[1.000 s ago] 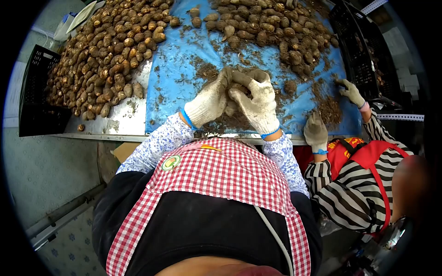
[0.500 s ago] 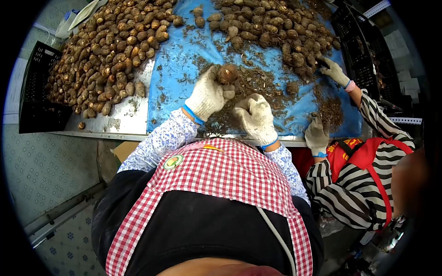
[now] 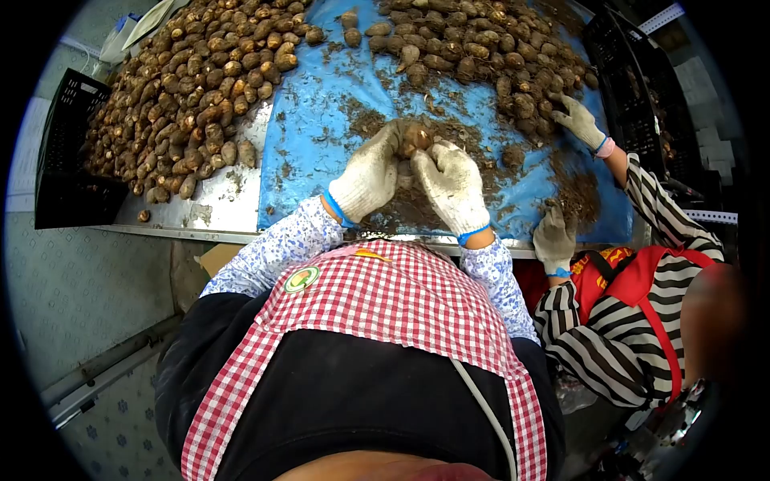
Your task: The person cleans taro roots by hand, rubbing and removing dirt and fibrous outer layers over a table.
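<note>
A round brown taro corm (image 3: 415, 138) is held above the blue sheet. My left hand (image 3: 367, 175), in a soiled white glove, is closed around its left side. My right hand (image 3: 454, 186), gloved the same way, meets it from the right with bent fingers pressed to its side. The inner fingers of both hands are partly hidden, so I cannot tell whether the right one also has something small in it. Below them, loose soil and root scraps (image 3: 461, 136) lie on the blue sheet (image 3: 309, 136).
A large pile of taro (image 3: 192, 96) covers the left side; another pile (image 3: 481, 48) is at the back right. Black crates (image 3: 76, 152) flank the table (image 3: 245, 164). At right, a co-worker in striped sleeves has one gloved hand (image 3: 579, 122) by the pile, another (image 3: 553, 240) nearer the edge.
My right hand has moved up to touch the taro corm, and the left has brought it slightly right. The co-worker's far hand has shifted slightly at the pile.
</note>
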{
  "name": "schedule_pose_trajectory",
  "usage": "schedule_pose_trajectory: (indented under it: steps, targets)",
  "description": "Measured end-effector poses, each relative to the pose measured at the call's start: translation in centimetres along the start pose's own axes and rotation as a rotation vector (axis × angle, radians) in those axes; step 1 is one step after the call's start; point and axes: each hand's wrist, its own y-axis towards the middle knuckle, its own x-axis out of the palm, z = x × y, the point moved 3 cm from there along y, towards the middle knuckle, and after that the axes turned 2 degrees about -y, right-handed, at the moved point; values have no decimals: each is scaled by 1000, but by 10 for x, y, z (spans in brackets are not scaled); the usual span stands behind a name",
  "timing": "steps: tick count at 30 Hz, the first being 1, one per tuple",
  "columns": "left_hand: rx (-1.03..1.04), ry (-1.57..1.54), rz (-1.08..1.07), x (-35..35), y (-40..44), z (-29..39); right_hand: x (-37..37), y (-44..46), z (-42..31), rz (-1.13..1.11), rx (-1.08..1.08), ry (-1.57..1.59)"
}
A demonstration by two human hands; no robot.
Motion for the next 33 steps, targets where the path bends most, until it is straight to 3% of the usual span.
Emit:
schedule_pose_trajectory:
  steps: [2,3,5,6,9,10,11,13,15,16,19,20,21,22,23,24,27,28,29,31,33]
  targets:
    - [-339,-1075,-56,-17,1,-35,-1,2,12,-29,90,-48]
    - [-408,-1096,-63,-18,1,-35,1,5,24,-6,116,-182]
    - [-547,-1137,-79,-16,4,-30,-4,1,37,177,96,-5]
    - [-657,-915,191,-4,6,-13,-9,-1,32,340,-69,71]
    - [-602,-719,349,7,9,-5,-18,4,17,-96,163,24]
    - [-404,-402,248,10,12,1,-25,4,-1,-194,211,-133]
    - [-203,-88,144,15,13,8,-21,2,-6,35,-113,-176]
    - [-176,-61,-18,13,13,4,-16,1,8,-128,46,36]
    - [-533,-629,-126,7,13,3,-9,-3,16,-113,93,394]
    - [-671,-645,90,5,10,0,-5,-5,18,-106,117,573]
    - [-771,-957,154,-9,10,-36,-4,-1,19,-18,77,401]
    - [-734,-963,143,-8,8,-33,15,3,47,150,-17,59]
    - [-698,-965,129,-7,5,-28,8,5,49,33,137,25]
    - [-659,-971,118,-7,5,-24,10,3,60,85,168,70]
    - [-665,-926,156,-8,7,-23,9,1,61,129,199,114]
    - [-679,-885,199,-9,6,-21,5,-4,57,176,95,233]
    - [-612,-559,180,-5,3,-25,6,-5,39,-145,121,284]
    - [-568,-414,146,-1,2,-27,6,-2,29,-232,185,79]
    - [-521,-270,112,3,1,-24,7,-6,23,-125,119,144]
    - [-473,-145,30,8,-1,-13,8,-6,24,-154,197,392]
    - [-438,-50,-49,8,-2,-11,20,-9,32,-93,142,485]
